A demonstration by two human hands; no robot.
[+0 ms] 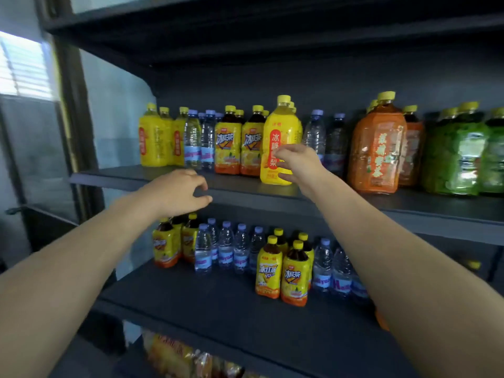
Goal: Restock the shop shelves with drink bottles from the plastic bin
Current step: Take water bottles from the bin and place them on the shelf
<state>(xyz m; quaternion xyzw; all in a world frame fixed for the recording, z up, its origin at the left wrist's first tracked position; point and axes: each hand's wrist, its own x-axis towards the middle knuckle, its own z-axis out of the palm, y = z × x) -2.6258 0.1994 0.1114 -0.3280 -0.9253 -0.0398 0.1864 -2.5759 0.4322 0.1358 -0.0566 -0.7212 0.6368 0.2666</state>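
Gripped tall yellow bottle (281,137) with right hand (296,165), fingers curled round the right side of its label. Found bottle upright at front edge of upper shelf (114,175). Found left hand (177,192) empty, fingers loosely curled and apart, hovering before the shelf lip, left of the bottle and clear of it.

Head view, upper shelf, left to right: logged yellow juice bottles (154,137), small water bottles (200,143), iced-tea bottles (227,148) just beside the held bottle, more water (316,135) behind the right hand, large orange bottle (377,148), green bottles (452,154).

Lower shelf (218,309): logged iced-tea group (166,246) at left, water row (226,249), iced-tea cluster (283,274) nearer front. Could not identify blurred packets (174,356) below.
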